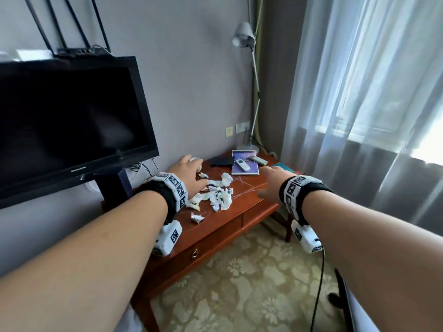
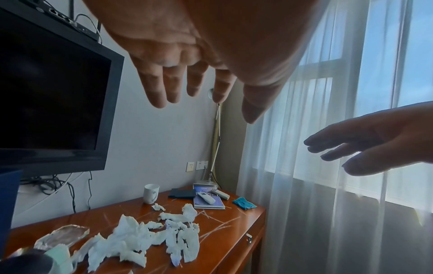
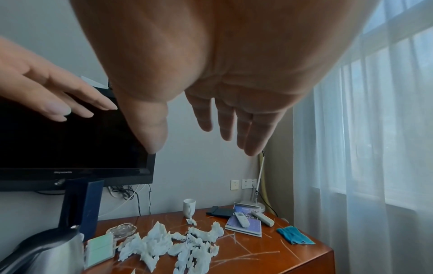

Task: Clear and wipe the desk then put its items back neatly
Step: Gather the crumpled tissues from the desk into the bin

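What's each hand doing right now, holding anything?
Left hand: open, fingers spread, holding nothing, above the torn tissue.
Right hand: open, fingers straight, holding nothing.

Both hands extended forward, left and right, fingers straight, holding nothing

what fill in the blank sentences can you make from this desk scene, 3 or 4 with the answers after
1. Neither the left hand nor the right hand holds anything; the fingers of both are ____.
2. One white remote lies on top of the ____.
3. The folded cloth near the desk edge by the curtain is ____ in colour.
4. The white mug stands ____ on the desk, beyond the torn tissue.

Missing words: straight; booklet; teal; upright
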The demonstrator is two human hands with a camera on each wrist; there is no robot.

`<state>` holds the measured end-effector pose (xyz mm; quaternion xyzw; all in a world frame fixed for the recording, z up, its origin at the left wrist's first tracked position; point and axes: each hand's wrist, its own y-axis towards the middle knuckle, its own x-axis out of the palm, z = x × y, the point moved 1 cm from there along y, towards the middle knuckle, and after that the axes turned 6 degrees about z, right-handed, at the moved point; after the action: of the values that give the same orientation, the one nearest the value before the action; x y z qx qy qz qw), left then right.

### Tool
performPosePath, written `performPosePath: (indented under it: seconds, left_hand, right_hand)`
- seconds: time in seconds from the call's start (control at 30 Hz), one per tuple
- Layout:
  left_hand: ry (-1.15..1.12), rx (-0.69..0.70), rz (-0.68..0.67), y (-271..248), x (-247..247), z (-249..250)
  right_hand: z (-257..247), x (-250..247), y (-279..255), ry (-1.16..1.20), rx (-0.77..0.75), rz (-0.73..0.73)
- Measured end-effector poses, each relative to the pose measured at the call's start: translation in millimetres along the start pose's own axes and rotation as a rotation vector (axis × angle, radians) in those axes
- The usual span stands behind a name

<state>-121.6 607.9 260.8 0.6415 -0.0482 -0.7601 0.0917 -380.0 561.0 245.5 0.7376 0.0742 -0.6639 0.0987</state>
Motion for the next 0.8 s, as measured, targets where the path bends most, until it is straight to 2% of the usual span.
performPosePath:
  seconds: [0.17, 0.47, 0.63, 0.8]
  left_hand:
    - [-0.001, -0.012, 0.001, 66, 0, -33]
    - [-0.02, 0.043, -0.009, 189, 1, -63]
    - [-0.03, 0.08, -0.034, 240, 31, -58]
    - [-0.037, 0.019, -0.074, 289, 78, -65]
  right_hand:
    - [-17, -14, 55, 0.027, -0.022, 0.052]
    - [-22, -22, 148, 0.008, 0.071, 0.058]
    - [-5, -4, 202, 0.01, 0.092, 0.024]
    - [16, 36, 275, -0.013, 0.041, -0.039]
